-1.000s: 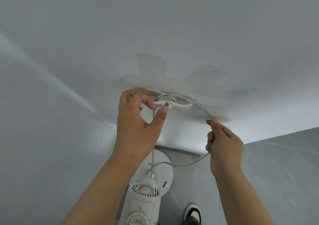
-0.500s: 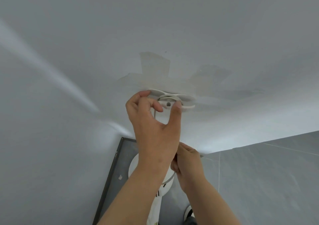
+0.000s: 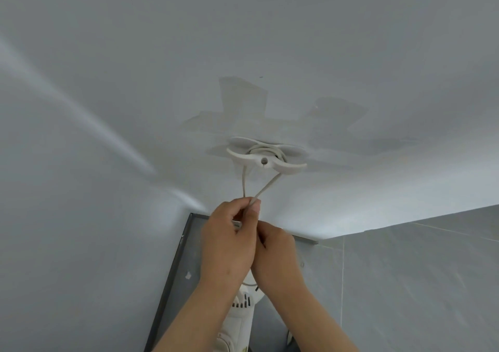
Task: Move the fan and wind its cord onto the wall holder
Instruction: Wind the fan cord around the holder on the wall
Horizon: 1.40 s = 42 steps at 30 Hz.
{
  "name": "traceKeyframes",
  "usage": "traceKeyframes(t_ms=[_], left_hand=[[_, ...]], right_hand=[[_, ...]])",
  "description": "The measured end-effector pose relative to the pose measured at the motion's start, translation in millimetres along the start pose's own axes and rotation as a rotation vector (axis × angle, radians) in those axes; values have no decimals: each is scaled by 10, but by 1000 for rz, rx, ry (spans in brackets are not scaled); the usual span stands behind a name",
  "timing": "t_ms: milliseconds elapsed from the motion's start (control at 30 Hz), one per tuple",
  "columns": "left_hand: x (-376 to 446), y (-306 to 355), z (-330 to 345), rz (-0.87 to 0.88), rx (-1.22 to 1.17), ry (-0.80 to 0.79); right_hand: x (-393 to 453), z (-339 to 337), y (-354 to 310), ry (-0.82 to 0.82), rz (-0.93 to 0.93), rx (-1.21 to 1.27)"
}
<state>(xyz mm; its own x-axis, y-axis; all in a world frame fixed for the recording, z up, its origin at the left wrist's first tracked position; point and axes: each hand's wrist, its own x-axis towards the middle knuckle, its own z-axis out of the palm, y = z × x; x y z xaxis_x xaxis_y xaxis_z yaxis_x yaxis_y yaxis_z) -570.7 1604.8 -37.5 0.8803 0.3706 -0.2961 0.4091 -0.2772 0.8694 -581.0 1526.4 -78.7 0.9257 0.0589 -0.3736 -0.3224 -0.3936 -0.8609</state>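
A white wall holder [image 3: 266, 156], shaped like a flat cleat with 2 wings, is fixed to a pale grey wall [image 3: 108, 81] just above the middle of the view. Turns of white cord [image 3: 266, 150] sit wound behind its wings. From the holder 2 strands of the cord run down toward 6 o'clock and meet at the left hand [image 3: 229, 243], whose fingers [image 3: 237, 206] and thumb pinch them together. The right hand [image 3: 278, 260] lies touching the left, at its 4 o'clock side, fingers curled inward behind the left hand; whether they grasp the cord cannot be told. Below the hands, at 6 o'clock, the white fan [image 3: 237, 322] stands on a grey tiled floor [image 3: 418, 284], mostly hidden by the forearms. Patchy, lighter paint marks [image 3: 243, 98] show on the wall at 12 o'clock from the holder.
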Motion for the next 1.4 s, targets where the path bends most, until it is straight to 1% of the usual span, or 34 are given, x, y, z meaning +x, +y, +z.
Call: traceKeyframes(t_ms=[67, 167, 267, 333, 433, 500, 667, 800, 867, 933, 1033, 1133, 1233, 1300, 1400], left_hand=[[32, -14, -63, -20, -18, -7], [136, 36, -177, 3, -16, -23], [342, 141, -303, 30, 42, 25], [469, 213, -361, 20, -2, 7], [520, 307, -394, -26, -68, -87], [521, 340, -424, -76, -123, -117], [553, 416, -582, -269, -400, -47], [565, 540, -630, -364, -549, -59], [552, 603, -651, -380, -634, -63], [534, 656, -672, -337, -694, -49], [494, 693, -669, -179, -688, 10], [454, 660, -622, -27, -661, 60], [440, 576, -589, 144, -570, 25], [442, 538, -563, 238, -493, -14], [441, 508, -532, 306, -380, -21]], right_hand=[[-30, -16, 17, -26, -42, -41], [-58, -61, 113, -64, -95, -129], [-41, -189, 237, -123, -54, -97], [-47, -286, 319, -124, -48, -83], [-85, -403, 402, -73, -72, -37], [-114, -454, 382, -48, -100, -14], [-184, -450, 157, 16, -198, 13], [-217, -399, -120, 138, -260, 41], [-232, -364, -248, 170, -276, 76], [-249, -333, -351, 174, -301, 80], [-257, -343, -482, 156, -305, 110], [-250, -388, -590, 177, -315, 151], [-249, -447, -634, 250, -366, 150], [-248, -521, -650, 330, -367, 170], [-231, -677, -669, 482, -340, 205]])
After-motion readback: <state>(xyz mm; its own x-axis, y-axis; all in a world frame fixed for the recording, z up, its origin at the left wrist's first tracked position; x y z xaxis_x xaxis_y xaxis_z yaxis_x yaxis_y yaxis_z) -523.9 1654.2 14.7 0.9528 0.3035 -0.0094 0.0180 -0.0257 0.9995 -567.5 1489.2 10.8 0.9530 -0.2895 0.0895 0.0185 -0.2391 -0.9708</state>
